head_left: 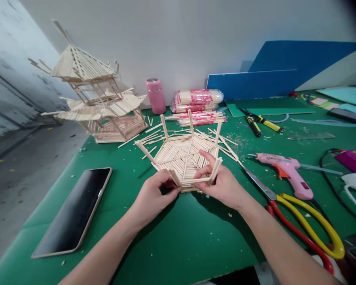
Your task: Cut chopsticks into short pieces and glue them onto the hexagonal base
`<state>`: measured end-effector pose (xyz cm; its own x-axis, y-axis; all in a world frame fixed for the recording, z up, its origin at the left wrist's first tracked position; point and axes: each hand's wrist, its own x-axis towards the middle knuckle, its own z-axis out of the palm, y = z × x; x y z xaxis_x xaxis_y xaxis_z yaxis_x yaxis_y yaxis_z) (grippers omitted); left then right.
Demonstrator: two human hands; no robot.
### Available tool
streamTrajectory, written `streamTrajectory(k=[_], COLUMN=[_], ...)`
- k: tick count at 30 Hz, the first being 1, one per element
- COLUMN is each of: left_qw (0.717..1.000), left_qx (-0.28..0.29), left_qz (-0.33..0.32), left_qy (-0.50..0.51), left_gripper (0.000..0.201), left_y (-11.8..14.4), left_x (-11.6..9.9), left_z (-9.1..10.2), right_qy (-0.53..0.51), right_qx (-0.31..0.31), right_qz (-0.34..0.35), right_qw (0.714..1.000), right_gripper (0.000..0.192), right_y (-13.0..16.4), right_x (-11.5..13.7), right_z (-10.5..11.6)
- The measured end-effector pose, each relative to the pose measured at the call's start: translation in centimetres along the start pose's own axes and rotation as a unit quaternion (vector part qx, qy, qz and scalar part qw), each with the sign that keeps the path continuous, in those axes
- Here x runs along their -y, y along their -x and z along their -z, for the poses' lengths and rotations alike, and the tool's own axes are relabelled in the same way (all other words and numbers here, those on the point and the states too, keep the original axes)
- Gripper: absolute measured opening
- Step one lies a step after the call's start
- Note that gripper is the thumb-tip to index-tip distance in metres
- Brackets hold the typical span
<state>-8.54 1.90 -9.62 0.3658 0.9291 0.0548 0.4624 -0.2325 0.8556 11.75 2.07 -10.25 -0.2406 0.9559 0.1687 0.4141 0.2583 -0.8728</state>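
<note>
In front of me sits a six-sided base of wooden sticks (178, 158), its floor laid in a web-like pattern and upright posts rising at its corners. My left hand (156, 192) is closed at the near left corner, thumb and fingers pinching the base beside a post. At the near right corner my right hand (222, 184) grips the near edge, thumb in front and fingers reaching over the floor, around the right post. Loose wooden sticks (151, 137) lie behind and beside the base.
A stick pagoda (106, 107) stands at the back left, near a pink flask (156, 96) and wrapped stick bundles (195, 101). A phone (74, 211) lies left. Rightward are scissors (273, 196), a pink glue gun (287, 170) and yellow-black pliers (259, 122).
</note>
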Motion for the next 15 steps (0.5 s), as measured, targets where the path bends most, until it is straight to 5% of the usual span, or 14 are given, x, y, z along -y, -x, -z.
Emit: streamTrajectory(k=[15], left_qw=[1.0], left_qx=[-0.007], left_qz=[0.002], left_qy=[-0.024], left_gripper=[0.011], left_y=[-0.12], left_x=[-0.4], left_z=[0.06], right_qy=[0.001], right_qx=[0.007], right_qz=[-0.015], right_qw=[1.0], right_gripper=[0.008], right_y=[-0.15], right_x=[0.17], right_z=[0.19])
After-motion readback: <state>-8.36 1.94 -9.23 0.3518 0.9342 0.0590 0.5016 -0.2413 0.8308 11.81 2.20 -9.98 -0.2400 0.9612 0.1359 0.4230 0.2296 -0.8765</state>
